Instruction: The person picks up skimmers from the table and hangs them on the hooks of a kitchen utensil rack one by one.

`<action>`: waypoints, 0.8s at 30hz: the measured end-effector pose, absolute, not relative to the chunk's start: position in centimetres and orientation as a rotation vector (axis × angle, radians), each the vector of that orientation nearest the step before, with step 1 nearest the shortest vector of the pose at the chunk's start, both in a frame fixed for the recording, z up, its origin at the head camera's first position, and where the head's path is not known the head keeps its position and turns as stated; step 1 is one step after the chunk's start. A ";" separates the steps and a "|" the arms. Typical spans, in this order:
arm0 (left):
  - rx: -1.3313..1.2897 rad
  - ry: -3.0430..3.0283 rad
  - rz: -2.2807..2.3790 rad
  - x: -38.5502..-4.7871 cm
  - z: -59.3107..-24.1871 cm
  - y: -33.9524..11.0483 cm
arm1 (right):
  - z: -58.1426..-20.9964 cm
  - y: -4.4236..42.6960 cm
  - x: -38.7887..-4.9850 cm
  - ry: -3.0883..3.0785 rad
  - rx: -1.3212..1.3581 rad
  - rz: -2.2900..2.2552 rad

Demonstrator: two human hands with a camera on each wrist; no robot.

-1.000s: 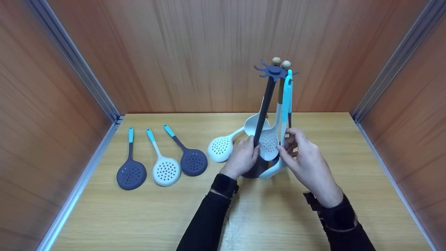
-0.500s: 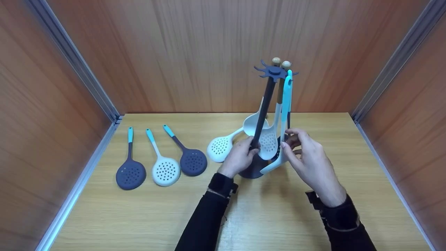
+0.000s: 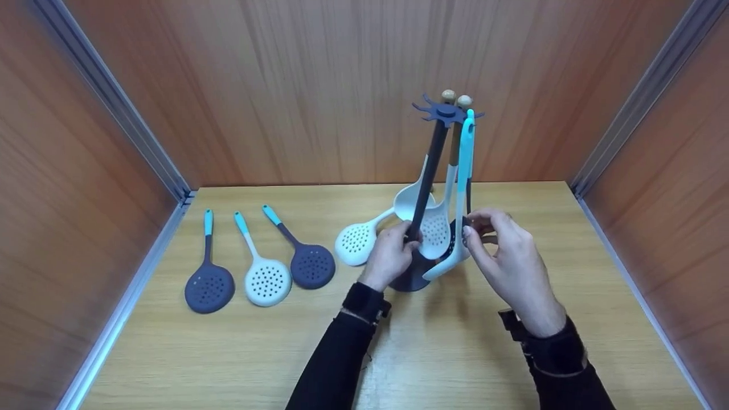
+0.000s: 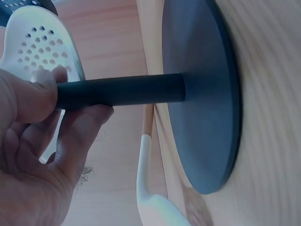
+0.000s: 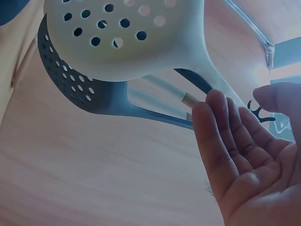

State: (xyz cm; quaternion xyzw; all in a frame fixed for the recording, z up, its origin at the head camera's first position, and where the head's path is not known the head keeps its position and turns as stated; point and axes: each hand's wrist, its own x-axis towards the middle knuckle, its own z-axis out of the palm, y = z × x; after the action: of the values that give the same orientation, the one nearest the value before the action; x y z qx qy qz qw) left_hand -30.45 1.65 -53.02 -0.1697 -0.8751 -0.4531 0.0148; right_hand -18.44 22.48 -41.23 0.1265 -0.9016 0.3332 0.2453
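My left hand (image 3: 390,256) grips the dark pole (image 3: 431,171) of a utensil stand, low above its round base (image 4: 202,103). At the stand's right hangs a white skimmer (image 5: 127,56) with a turquoise handle (image 3: 466,148). My right hand (image 3: 510,267) is beside its lower handle, thumb apart from loosely bent fingers; whether a fingertip touches it I cannot tell. Behind it hangs a dark skimmer (image 5: 94,103). A white slotted spoon (image 3: 435,228) with a wooden handle and a white ladle (image 3: 407,202) also show at the stand.
On the wooden table lie a dark skimmer (image 3: 209,287), a white skimmer (image 3: 267,282) and another dark skimmer (image 3: 312,266), all with turquoise handle ends. Another white skimmer (image 3: 356,244) lies left of the stand. Wood panels (image 3: 342,91) enclose the back and sides.
My right thumb has come away from the turquoise-handled skimmer and the hand has drawn slightly right. The skimmer's head has shifted a little. My left hand still grips the pole.
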 end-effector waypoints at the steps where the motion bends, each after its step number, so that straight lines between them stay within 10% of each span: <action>1: -0.524 -2.723 -1.399 -30.5 -52.9 1.7 | -41.2 22.5 -18.4 -2.450 0.346 0.907; 24: -0.409 -2.641 -1.324 -31.5 -53.4 6.0 | -42.2 22.0 -19.3 -2.395 0.373 0.938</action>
State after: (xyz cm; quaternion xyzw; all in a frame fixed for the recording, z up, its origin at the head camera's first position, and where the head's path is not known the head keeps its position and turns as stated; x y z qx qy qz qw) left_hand -31.48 6.05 -53.35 -0.1367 -0.8827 -0.4426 0.0792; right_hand -19.25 22.05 -42.18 0.1382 -0.8878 0.3476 0.2681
